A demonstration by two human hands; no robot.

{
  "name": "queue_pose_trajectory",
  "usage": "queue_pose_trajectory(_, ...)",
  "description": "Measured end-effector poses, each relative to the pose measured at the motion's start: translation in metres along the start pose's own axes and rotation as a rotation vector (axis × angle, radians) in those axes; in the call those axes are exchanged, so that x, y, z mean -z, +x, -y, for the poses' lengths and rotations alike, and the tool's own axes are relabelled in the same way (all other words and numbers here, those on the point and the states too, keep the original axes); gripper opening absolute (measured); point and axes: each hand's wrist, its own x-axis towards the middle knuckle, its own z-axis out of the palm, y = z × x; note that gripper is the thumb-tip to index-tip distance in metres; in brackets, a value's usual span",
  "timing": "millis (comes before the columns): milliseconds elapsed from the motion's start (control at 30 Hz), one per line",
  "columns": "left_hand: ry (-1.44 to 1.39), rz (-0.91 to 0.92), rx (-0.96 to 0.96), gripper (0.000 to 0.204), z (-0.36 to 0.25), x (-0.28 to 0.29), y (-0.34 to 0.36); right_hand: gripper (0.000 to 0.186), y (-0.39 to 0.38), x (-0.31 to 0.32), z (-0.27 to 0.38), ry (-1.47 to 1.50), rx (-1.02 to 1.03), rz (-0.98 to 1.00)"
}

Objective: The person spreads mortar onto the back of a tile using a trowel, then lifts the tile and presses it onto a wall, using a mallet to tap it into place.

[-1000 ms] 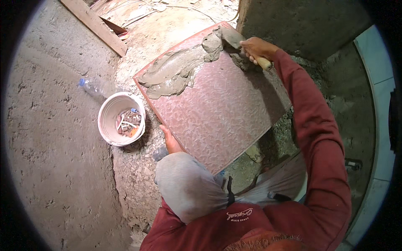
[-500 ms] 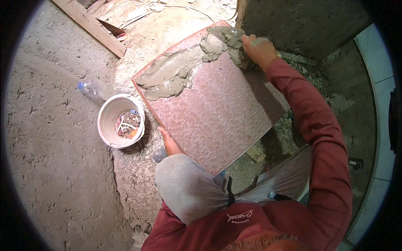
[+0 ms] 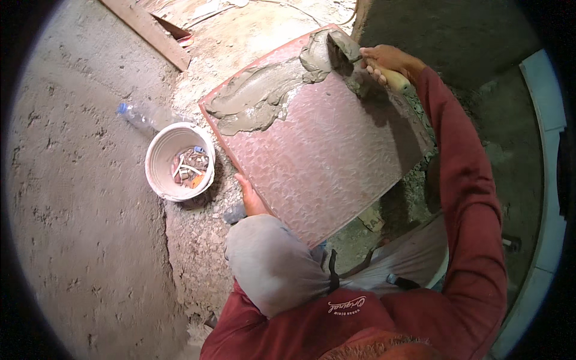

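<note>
A large reddish tile [image 3: 312,162], its textured back facing up, lies tilted in front of me. Wet grey mortar [image 3: 255,93] is spread in a thick band along its far edge. With its fingers closed round the pale handle of a trowel [image 3: 343,53], my right hand [image 3: 390,63] is over the tile's far right corner. The trowel's blade is in the mortar there. Low on the tile's left edge, my left hand [image 3: 252,197] grips the tile from the side; part of that hand is hidden behind my knee and the tile.
A white bucket [image 3: 157,162] with small debris inside stands left of the tile. Behind it a clear plastic bottle [image 3: 141,115] lies by the rough wall [image 3: 78,156]. A wooden board [image 3: 150,33] leans at the far left. Rubble covers the floor around the tile.
My right hand has turned, so the trowel's handle and raised blade now show at the far right corner. The left hand keeps its hold on the tile. The whole view has shifted slightly.
</note>
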Motion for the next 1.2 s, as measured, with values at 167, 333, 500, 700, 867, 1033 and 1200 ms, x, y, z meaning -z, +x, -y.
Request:
queue_pose_trajectory(167,0.022,0.021,-0.001,0.083,0.004,0.012,0.007,0.042,-0.016,-0.075,0.004,-0.058,0.16,0.183)
queue_pose_trajectory(333,0.037,0.031,-0.018,0.087,0.004,0.005,0.004,0.04,-0.013,-0.13,0.016,-0.463,0.313,0.21)
queue_pose_trajectory(500,0.051,-0.058,-0.033,0.084,-0.004,-0.017,-0.01,0.03,-0.028,-0.1,-0.006,-1.372,0.726,-0.352)
queue_pose_trajectory(700,0.061,-0.015,-0.008,0.083,-0.004,-0.022,-0.013,0.035,-0.004,-0.018,-0.01,-0.99,0.318,-0.193)
queue_pose_trajectory(867,0.085,0.004,-0.029,0.084,0.002,0.013,0.006,0.041,-0.081,-0.037,-0.025,-0.697,0.185,0.169)
queue_pose_trajectory(1033,0.153,-0.062,-0.029,0.083,-0.002,-0.013,-0.012,0.037,-0.125,0.031,-0.073,-1.345,0.502,-0.39)
queue_pose_trajectory(1200,0.081,0.018,0.029,0.085,0.002,-0.003,-0.001,0.045,-0.125,0.067,-0.073,-1.201,0.438,-0.485)
